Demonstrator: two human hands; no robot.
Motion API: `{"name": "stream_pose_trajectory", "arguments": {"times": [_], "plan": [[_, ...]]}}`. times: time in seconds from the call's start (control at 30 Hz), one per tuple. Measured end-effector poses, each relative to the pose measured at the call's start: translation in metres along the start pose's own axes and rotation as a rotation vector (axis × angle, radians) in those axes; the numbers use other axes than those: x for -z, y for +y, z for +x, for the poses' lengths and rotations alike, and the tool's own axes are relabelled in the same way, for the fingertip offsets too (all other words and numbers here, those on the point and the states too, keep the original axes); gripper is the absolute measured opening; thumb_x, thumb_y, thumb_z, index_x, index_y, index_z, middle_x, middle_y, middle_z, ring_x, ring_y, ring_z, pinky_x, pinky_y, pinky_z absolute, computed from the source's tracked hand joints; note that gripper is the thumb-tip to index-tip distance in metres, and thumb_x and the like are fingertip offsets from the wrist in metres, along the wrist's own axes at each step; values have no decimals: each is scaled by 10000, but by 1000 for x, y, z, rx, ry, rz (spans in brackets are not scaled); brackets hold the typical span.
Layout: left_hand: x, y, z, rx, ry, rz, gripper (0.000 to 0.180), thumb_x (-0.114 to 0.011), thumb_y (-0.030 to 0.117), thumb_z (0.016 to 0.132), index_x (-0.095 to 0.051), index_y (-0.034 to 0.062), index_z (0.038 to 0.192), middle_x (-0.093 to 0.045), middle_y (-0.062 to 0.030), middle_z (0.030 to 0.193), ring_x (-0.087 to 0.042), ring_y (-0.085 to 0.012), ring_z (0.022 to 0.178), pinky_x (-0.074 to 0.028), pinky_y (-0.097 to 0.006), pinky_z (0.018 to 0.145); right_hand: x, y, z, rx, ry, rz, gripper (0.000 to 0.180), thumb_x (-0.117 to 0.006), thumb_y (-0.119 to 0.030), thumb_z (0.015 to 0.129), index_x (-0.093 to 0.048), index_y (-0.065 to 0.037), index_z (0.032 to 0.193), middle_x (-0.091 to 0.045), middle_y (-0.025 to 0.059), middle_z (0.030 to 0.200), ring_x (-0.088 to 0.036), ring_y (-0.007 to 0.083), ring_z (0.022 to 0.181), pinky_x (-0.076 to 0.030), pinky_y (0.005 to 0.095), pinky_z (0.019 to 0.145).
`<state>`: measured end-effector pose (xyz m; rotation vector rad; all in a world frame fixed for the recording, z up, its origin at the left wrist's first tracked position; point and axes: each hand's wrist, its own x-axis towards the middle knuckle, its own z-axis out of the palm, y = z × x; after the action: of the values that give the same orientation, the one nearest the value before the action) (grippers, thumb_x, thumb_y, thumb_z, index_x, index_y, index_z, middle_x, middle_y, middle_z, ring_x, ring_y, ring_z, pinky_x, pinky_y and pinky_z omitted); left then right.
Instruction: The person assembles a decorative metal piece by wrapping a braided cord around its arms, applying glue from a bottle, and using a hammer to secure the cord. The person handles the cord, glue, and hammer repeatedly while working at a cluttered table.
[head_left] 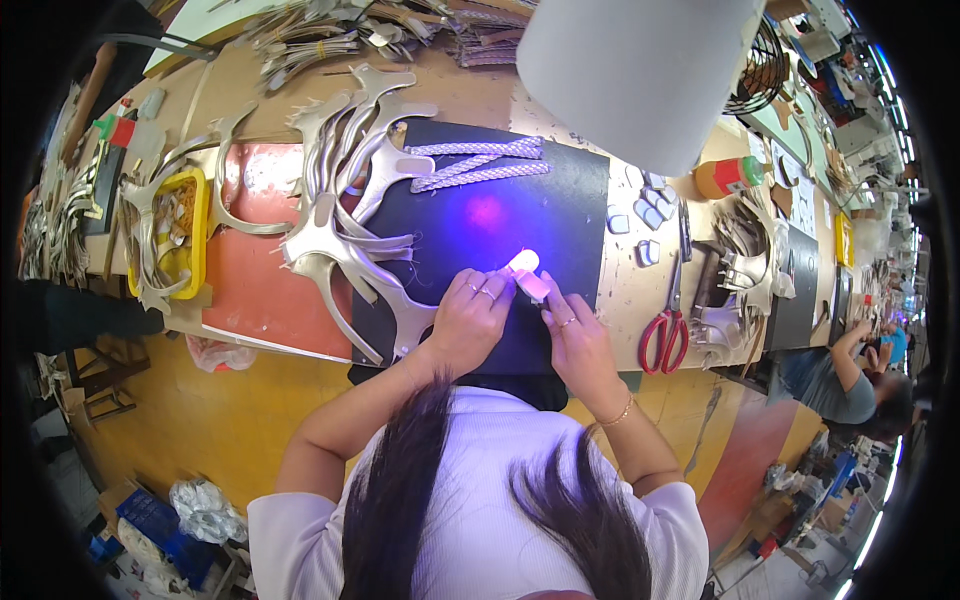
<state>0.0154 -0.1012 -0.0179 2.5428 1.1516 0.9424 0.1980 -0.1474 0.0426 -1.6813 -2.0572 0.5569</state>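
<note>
Person's head and shoulders: dark hair (420, 500) falling over a white top (480, 540), closest to the lens at the lower edge.

Left hand (470, 318): rings on two fingers; grip pinched on the lower end of a small pale piece (523, 264) that glows brightly under the light. Resting on the near edge of the black mat (560, 200).

Right hand (578, 335): ring on one finger, bracelet at the wrist; grip closed on a small pinkish-white strip (533, 286), just beside the glowing piece. Whether the two pieces touch cannot be told.

Black mat: lies on the middle of the surface (470, 95), reaching its near edge; a violet light patch (485, 212) shows at its centre.

Braided strips (480, 162): two, silver-grey, at the mat's far edge.

Silver cut-out shapes (345, 215): a fanned stack overlapping the mat's left edge and a red sheet (255, 290).

Yellow tray (190, 245): toward the left end of the surface, more silver shapes draped over it.

Small pale blue-white pieces (645, 210): scattered just off the mat's right edge.

Red-handled scissors (665, 335): near edge of the surface, right of the mat.

Orange bottle (728, 176): lying on its side, far right.

White lamp shade (640, 70): overhead, at the far edge.

Another person (850, 385): seated well apart at the right end.
</note>
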Motion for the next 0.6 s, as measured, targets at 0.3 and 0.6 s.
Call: {"name": "stream_pose_trajectory", "arguments": {"times": [0.3, 0.6], "plan": [[0, 0, 1, -13, 16, 3, 204, -690, 24, 777, -678, -34, 972, -650, -118, 995, -603, -261, 851, -482, -399, 799, -3, -2, 9, 30, 33, 21, 531, -608, -64, 942, -481, -95, 1457, -562, 126, 822, -593, 320, 657, -492, 421, 588], [0, 3, -3, -2, -38, -1, 270, -604, 92, 750, -677, -65, 958, -629, -131, 941, -601, -269, 903, -477, -402, 872, -3, -4, 16, 39, 7, 5, 529, -586, -100, 961, -462, -119, 1475, -555, 132, 799, -601, 331, 644, -502, 434, 575]]}}
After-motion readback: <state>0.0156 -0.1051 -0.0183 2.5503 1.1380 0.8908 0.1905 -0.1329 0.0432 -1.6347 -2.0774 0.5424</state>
